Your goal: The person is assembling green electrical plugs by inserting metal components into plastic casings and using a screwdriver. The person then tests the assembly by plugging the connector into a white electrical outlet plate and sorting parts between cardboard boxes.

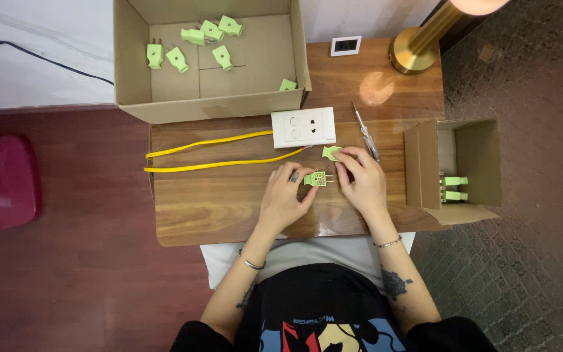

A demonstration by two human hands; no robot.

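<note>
Fingertips (309,184) of your left hand (283,199) pinched the open green plug half (317,178) against the wooden table (216,205), its metal prongs pointing right. Your right hand (361,179) rested just beside it, fingers curled, fingertips touching the plug's prong end and lying next to the separate green plug cover (331,152); whether they gripped anything could not be told. A white wall socket plate (303,127) with a yellow cable (216,153) lay behind the hands. A screwdriver (365,132) lay right of the plate. 6 green plugs (193,45) sat in the large cardboard box (131,72); 2 more (453,188) sat in the small cardboard box (483,156).
</note>
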